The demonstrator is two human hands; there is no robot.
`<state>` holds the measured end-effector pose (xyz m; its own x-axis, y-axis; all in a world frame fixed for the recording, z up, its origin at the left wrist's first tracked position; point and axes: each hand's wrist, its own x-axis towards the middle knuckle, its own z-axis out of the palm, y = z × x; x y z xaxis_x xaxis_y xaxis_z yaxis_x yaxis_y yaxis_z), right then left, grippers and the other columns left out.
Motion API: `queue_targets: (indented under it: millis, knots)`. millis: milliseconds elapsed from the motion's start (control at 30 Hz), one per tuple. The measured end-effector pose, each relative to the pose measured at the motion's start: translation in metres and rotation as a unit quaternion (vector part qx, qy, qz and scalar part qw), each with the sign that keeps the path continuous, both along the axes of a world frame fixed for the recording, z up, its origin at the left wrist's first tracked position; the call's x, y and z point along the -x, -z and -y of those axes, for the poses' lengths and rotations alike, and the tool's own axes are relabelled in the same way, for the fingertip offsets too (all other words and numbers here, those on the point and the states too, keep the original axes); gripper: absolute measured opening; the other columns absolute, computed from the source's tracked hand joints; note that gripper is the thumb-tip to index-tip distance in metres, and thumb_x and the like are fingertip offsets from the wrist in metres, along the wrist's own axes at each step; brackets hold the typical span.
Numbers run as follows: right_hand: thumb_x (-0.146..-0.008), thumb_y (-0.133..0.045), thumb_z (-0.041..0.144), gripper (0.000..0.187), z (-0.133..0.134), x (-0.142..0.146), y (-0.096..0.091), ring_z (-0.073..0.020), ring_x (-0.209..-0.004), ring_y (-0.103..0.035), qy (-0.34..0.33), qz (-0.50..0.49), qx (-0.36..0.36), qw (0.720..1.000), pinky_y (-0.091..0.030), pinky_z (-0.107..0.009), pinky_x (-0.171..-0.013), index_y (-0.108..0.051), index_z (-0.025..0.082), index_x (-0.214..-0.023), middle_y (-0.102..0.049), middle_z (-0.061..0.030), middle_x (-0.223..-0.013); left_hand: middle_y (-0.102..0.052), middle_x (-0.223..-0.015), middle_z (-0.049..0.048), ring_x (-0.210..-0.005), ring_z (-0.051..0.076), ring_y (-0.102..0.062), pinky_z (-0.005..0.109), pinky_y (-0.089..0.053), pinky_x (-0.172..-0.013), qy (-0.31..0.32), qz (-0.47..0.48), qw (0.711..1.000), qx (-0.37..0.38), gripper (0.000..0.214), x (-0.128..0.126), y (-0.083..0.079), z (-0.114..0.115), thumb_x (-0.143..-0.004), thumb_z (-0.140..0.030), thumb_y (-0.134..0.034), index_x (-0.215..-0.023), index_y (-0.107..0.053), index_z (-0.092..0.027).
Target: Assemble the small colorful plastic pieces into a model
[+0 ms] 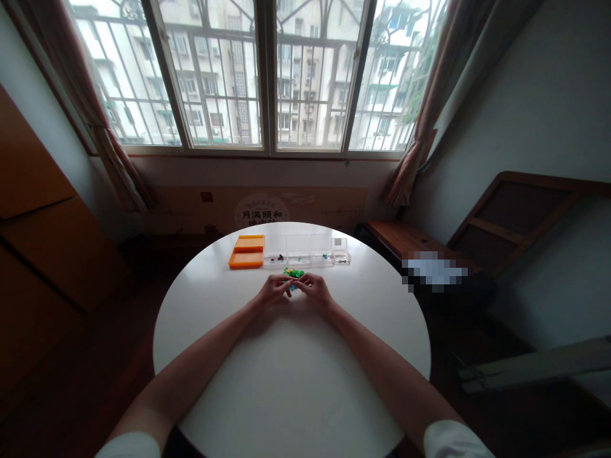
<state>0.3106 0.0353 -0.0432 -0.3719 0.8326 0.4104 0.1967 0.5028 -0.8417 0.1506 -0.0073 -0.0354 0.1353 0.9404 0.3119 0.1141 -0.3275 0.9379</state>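
Both hands meet near the middle of the white round table [305, 356], fingertips close together. My left hand [274, 289] has its thumb and fingers curled in a pinch; whatever sits between them is too small to make out. My right hand [312, 289] is likewise pinched, its fingertips against those of the left. Just beyond the fingers lies a small pile of green, yellow and blue pieces [294, 273], partly hidden by the hands. Farther back stand open clear plastic boxes [298, 245] in a row, with a few small dark, green and blue pieces inside.
An open orange box [247, 257] stands left of the clear boxes. Behind the table are a printed cardboard panel [191, 213] and a barred window [310, 76]. A wooden bench [401, 242] is at the right, and an orange-brown cabinet [42, 267] at the left.
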Motion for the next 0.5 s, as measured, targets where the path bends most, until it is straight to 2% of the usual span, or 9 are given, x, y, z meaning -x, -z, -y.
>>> queue_targets:
  millis: [133, 500]
  knots:
    - [-0.065, -0.064, 0.048, 0.034, 0.0002, 0.0003, -0.0007, -0.0139, -0.053, -0.055, 0.013, -0.002, 0.011, 1.000, -0.042, -0.024, -0.049, -0.062, 0.014, -0.064, -0.064, -0.0055, -0.062, -0.067, -0.084, 0.0115, -0.051, 0.011, -0.058, 0.022, -0.046, -0.045, 0.026, -0.004, 1.000, 0.003, 0.038, 0.0016, -0.0020, 0.0017, -0.073, -0.042, -0.059, -0.091, -0.067, -0.009]
    - [-0.066, -0.063, 0.049, 0.035, 0.0007, 0.0001, -0.0012, -0.0150, -0.056, -0.057, 0.007, 0.004, 0.019, 1.000, -0.044, -0.025, -0.051, -0.064, 0.014, -0.068, -0.066, -0.0058, -0.065, -0.067, -0.077, 0.0109, -0.050, 0.011, -0.056, 0.021, -0.045, -0.045, 0.004, -0.011, 1.000, -0.006, 0.039, 0.0003, -0.0024, 0.0023, -0.072, -0.043, -0.061, -0.089, -0.068, -0.009]
